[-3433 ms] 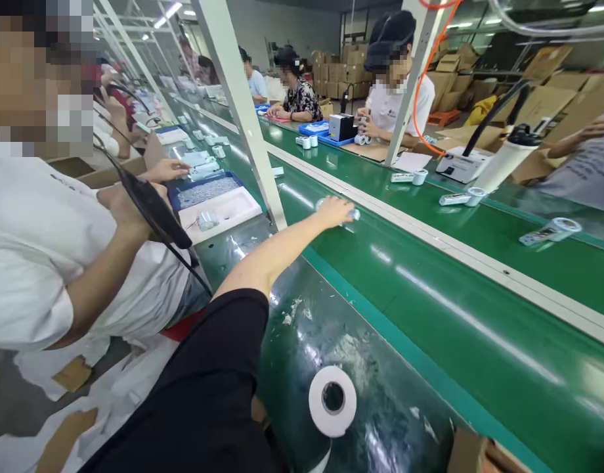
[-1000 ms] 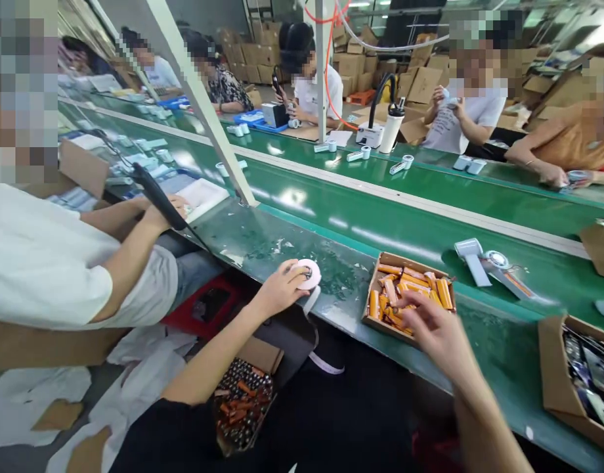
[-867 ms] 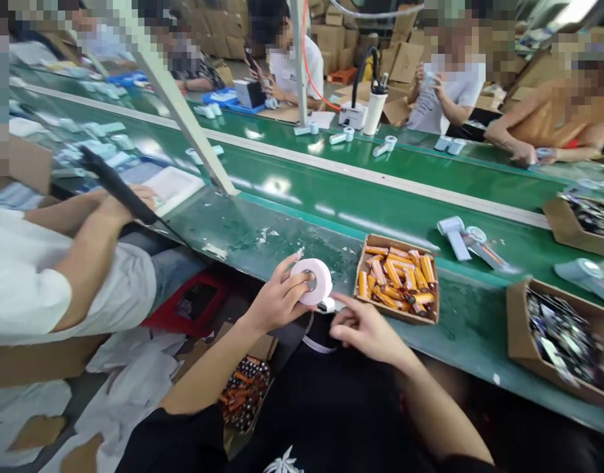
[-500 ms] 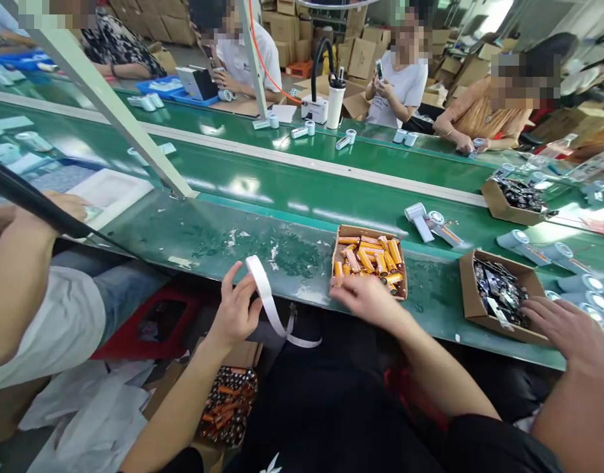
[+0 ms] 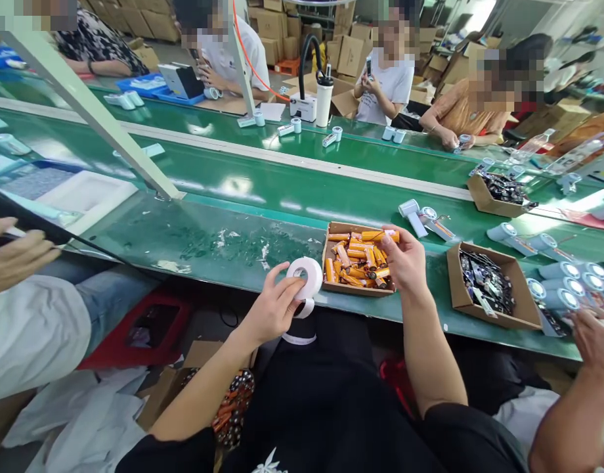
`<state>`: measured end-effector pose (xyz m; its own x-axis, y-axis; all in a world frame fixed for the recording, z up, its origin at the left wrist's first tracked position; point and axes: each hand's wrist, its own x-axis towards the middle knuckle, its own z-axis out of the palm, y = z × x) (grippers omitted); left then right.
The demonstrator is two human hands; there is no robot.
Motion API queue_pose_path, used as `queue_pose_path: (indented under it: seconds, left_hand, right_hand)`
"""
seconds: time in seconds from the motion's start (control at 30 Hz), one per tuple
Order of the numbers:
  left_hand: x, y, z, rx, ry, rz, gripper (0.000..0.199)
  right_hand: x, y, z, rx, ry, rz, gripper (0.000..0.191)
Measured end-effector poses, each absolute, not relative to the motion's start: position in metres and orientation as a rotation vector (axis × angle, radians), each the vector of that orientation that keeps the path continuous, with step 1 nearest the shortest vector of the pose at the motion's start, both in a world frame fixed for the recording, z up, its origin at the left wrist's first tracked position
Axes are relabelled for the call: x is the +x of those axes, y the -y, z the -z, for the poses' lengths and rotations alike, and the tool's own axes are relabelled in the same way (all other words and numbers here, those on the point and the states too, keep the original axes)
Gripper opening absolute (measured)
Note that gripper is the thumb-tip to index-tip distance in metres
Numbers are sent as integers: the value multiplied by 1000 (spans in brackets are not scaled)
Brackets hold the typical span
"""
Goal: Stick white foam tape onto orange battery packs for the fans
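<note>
My left hand (image 5: pixel 277 301) pinches a roll of white tape (image 5: pixel 314 279) by its ring, just left of a small cardboard box (image 5: pixel 354 290). A loose strip of the tape curls below the roll, over my lap. Many orange-wrapped cylindrical batteries lie jumbled in the box. At the box's back right, my right hand (image 5: pixel 406 261) has its thumb and fingers closed on the end of one orange battery (image 5: pixel 373 235), which lies sideways above the pile.
A second cardboard box (image 5: pixel 499 318) of dark small parts stands to the right, near white-blue cylindrical housings (image 5: pixel 562 299). Co-workers' hands (image 5: pixel 597 341) are at the right and left edges. A slanted metal post (image 5: pixel 105 125) rises at left. Behind runs a green conveyor (image 5: pixel 282 177).
My right hand has moved from the box's front edge to its back right and now grips a battery. My left hand has brought the tape roll rightward, turning its face up.
</note>
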<state>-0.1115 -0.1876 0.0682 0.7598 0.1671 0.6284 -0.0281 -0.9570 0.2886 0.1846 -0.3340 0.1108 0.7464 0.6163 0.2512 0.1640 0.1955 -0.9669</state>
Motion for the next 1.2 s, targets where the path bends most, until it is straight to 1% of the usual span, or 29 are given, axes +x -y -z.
queue_pose_path:
  seconds: [0.1,0.23,0.33,0.47,0.53,0.6,0.73,0.77,0.83,0.9,0.97,1.03,1.1,1.13,1.2]
  left_hand:
    - [-104,196,-81,2731,17,-985,56]
    - [-94,204,-89,2826,204,-984,49]
    - [-90,206,-91,2902,231,-1022,43]
    - [-90,204,-94,2979,255,-1024,38]
    - [-91,203,-96,3026,269,-1005,35]
    - [-92,201,-100,3084,307,-972,32]
    - [-90,189,-118,3126,485,-872,29]
    - [-89,186,-124,3125,549,-840,29]
    - [-85,180,-138,3139,665,-768,31]
    - [-81,178,-148,3183,689,-735,30]
    - [-76,182,-149,3218,569,-773,29]
    - [-71,193,-139,3190,359,-883,26]
    - [-68,206,-123,3132,151,-987,23]
    - [-67,211,-116,3114,71,-1029,21]
    - [-65,215,-107,3127,9,-1056,19]
  right_hand:
    - [153,348,-115,-1255,656,-453,44]
    - [116,357,-111,-1205,588,-511,43]
    - [104,364,-107,-1280,643,-481,35]
    - [100,372,-101,-1433,751,-357,37]
    - [96,376,-97,-1503,807,-303,33]
    - [94,380,-93,-1558,888,-321,30]
    - [107,385,-98,-1577,1005,-624,39]
    - [115,386,-104,-1577,1047,-742,38]
    - [129,383,-116,-1580,1153,-960,30]
    - [133,375,-122,-1529,1148,-1062,25]
    - [121,363,-118,-1418,932,-959,30]
    - [99,352,-104,-1282,621,-704,36]
    - [79,345,-89,-1186,406,-492,36]
    - [75,344,-83,-1174,369,-458,36]
    - [79,346,-79,-1237,453,-537,41]
